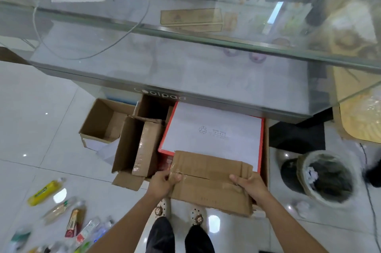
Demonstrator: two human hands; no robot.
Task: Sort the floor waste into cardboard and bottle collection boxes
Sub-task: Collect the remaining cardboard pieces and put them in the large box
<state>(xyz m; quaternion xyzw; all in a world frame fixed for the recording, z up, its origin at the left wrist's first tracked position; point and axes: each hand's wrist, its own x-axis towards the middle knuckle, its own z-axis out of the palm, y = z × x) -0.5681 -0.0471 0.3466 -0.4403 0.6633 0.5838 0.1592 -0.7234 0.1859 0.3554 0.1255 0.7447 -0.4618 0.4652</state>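
Both hands hold a flattened cardboard sheet (210, 180) above the floor: the left hand (162, 184) grips its left edge, the right hand (250, 185) its right edge. Under the sheet's far edge, a large box (266, 149) by the glass counter (185, 63) holds a red-edged white box (212, 135) and upright brown cartons (136, 145). An open small box (105, 122) sits to the left. Bottles (61, 215) lie scattered at lower left. A bin (327, 178) of dark waste stands to the right.
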